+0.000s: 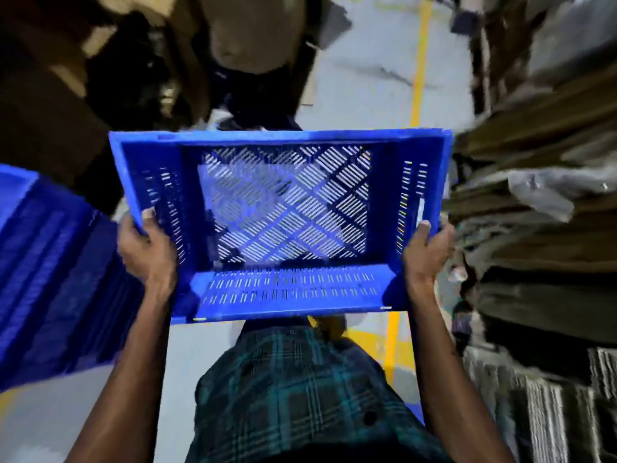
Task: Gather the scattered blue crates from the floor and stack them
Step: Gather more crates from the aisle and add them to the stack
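Blue crate [280,225] held between both grips.
Left grip [147,248] and right grip [424,252] clamped on opposite side rims; slotted, open side up.

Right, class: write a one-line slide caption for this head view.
Both hands, left hand and right hand, carry an empty blue crate beside stacked blue crates.

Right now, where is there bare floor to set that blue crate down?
Bare grey floor runs ahead along the yellow line, between the brown boxes and cardboard piles. The left, by the blue crates, is crowded. Left hand and right hand grip the blue crate.
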Tool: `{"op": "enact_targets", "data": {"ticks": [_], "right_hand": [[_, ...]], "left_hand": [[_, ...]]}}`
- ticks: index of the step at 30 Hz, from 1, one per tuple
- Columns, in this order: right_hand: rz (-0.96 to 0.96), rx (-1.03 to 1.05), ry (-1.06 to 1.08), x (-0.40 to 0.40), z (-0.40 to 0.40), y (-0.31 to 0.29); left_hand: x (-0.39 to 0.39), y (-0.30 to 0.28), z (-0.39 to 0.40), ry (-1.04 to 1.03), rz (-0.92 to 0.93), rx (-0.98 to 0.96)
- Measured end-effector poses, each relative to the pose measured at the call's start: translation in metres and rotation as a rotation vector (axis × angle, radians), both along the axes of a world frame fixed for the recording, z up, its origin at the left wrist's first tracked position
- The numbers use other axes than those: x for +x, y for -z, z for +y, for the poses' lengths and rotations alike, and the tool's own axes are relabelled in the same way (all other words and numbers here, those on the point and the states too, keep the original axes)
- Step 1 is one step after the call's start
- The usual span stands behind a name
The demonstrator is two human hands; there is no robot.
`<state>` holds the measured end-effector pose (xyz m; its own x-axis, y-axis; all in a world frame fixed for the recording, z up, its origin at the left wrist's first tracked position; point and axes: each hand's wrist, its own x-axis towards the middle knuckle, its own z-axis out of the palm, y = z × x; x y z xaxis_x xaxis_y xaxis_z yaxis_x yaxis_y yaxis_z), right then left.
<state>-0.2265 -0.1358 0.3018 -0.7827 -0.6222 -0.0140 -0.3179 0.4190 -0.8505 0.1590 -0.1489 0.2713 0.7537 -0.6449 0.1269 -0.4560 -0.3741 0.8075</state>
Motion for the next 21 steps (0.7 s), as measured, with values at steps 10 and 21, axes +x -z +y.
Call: {"op": "enact_targets", "data": {"ticks": [10, 21], "right_hand": [[-0.065, -0.018, -0.557, 0.185, -0.006, -0.033], [-0.098, -0.036, -0.824, 0.423, -0.011, -0.039]], "left_hand": [[0.15, -0.035, 0.184, -0.574, 0.037, -0.049], [0.29, -0.054, 0.291, -0.94, 0.084, -0.069]]}}
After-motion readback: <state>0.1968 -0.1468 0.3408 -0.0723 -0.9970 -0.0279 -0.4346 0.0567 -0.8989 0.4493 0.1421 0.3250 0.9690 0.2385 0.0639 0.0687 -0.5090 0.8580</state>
